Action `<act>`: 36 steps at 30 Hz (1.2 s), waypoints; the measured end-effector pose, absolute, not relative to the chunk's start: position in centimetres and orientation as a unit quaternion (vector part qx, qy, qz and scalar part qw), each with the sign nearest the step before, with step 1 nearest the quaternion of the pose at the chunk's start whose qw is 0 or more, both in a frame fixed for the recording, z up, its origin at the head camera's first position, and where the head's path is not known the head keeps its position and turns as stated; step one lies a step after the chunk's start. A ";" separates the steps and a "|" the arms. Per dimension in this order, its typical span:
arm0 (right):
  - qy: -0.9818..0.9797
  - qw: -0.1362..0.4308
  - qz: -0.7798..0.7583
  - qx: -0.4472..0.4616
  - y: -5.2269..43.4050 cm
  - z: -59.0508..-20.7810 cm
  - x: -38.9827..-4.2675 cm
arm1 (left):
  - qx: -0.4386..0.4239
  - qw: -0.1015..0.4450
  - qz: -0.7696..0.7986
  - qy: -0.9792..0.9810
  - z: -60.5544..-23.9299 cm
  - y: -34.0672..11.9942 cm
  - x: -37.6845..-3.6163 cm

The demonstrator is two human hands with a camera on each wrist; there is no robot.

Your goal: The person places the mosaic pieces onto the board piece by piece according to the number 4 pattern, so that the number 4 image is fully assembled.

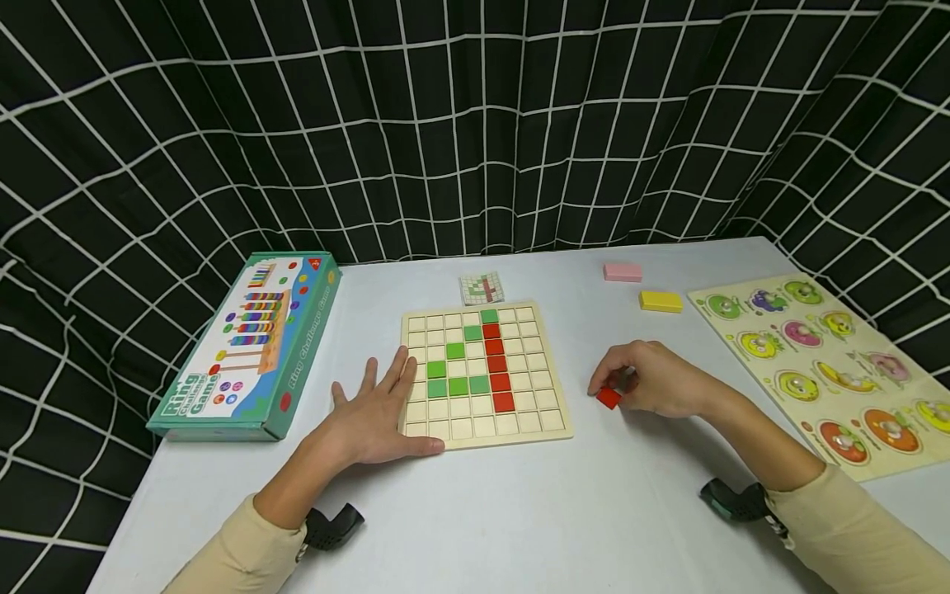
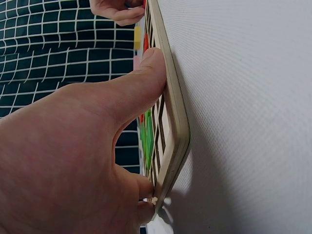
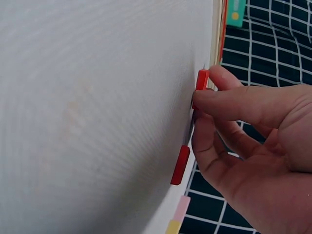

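From the head view, the left hand lies flat, fingers spread, steadying the grid board, while the right hand pinches a red block beside it. Left wrist: thumb braces the board's edge. Right wrist: fingertips lift that block off the table, another red piece lying near.

Pattern card behind grid board: print too small to read. Peg puzzle cut by right edge. Right hand partly hides red tile.
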State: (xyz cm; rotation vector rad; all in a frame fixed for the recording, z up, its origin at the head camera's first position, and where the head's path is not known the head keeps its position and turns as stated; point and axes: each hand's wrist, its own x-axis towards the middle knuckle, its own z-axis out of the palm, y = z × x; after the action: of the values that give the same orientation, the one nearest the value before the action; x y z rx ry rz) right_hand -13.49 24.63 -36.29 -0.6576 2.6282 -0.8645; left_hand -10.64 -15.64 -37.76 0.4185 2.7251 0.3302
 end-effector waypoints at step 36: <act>0.919 0.141 -0.331 -0.158 23.1 -35.8 -13.3 | 0.146 0.184 0.120 0.965 -37.7 -15.6 -10.6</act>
State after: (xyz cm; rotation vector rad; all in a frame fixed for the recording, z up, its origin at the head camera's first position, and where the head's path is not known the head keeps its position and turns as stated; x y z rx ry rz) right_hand -13.34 23.09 -35.77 -0.4568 2.6538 -0.9566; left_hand -10.62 -15.63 -37.75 0.4103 2.7200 0.3393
